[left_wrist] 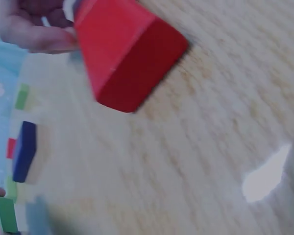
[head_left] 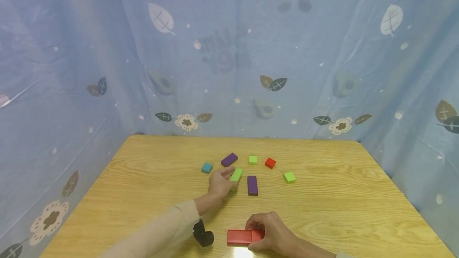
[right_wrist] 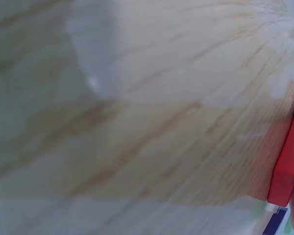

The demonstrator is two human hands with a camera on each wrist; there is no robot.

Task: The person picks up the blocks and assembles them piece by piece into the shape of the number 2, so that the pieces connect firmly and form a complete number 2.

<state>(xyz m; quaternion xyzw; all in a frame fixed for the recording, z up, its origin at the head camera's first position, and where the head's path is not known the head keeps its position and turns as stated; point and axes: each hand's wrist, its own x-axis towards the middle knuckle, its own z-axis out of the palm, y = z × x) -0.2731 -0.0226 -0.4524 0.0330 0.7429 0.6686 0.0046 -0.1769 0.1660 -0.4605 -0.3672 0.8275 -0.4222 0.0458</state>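
With thumb and fingers on either side, my left hand (head_left: 219, 183) pinches a long light-green block (head_left: 236, 174) in the middle of the table. Near the front edge, my right hand (head_left: 273, 232) grips the right end of two red blocks, a long one (head_left: 239, 237) and a shorter one (head_left: 256, 235) lying end to end. The left wrist view shows the red blocks (left_wrist: 120, 54) close up, with right-hand fingers (left_wrist: 46, 39) against them. In the right wrist view, the red block (right_wrist: 287, 169) shows only at the right edge.
A purple block (head_left: 252, 185) lies right of the green one. Farther back are another purple block (head_left: 229, 159), a blue block (head_left: 206, 168), a small green block (head_left: 253, 160), a red block (head_left: 270, 163) and another green block (head_left: 289, 177). A patterned curtain (head_left: 233, 59) stands behind the wooden table (head_left: 143, 186).
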